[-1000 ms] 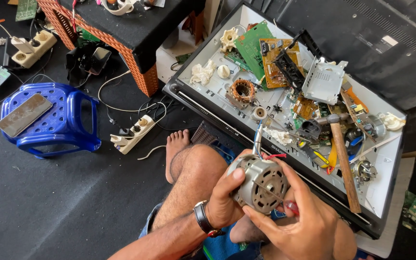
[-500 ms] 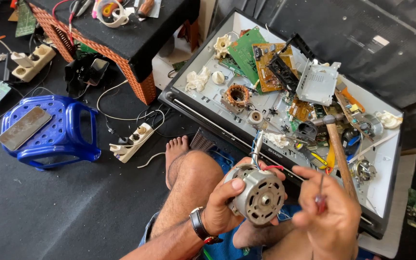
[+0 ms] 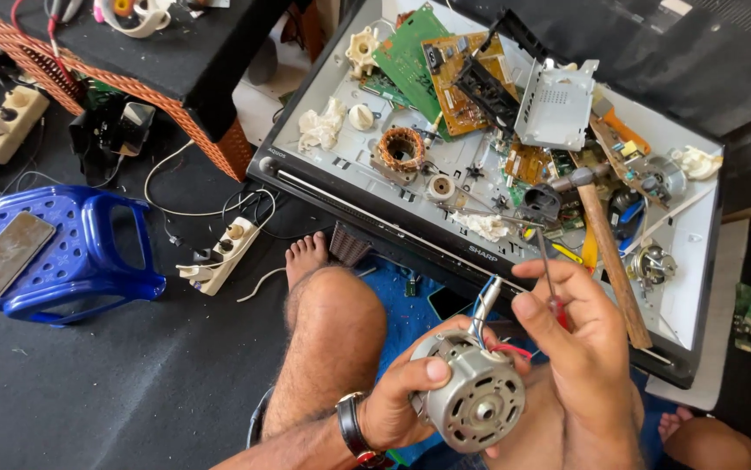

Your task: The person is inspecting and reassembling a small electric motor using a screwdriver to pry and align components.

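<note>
My left hand [image 3: 406, 399] grips a grey electric motor [image 3: 471, 399] from its left side, held over my lap with the round end cap facing up. Red and blue wires and a metal shaft [image 3: 485, 300] stick out of its far end. My right hand [image 3: 583, 348] is just right of the motor and holds a thin screwdriver [image 3: 549, 278] with a red handle, shaft pointing up and away. A watch sits on my left wrist.
An upturned flat screen casing [image 3: 375, 209] serves as a tray with circuit boards [image 3: 410, 52], a copper coil [image 3: 402, 150], a hammer [image 3: 606, 244] and several small parts. A blue plastic stool [image 3: 71, 261] lies at left, a white power strip [image 3: 223, 257] near my bare foot.
My right hand has lifted off the motor's face and drawn the screwdriver up to the right. The motor stays in my left hand. The view has shifted closer.
</note>
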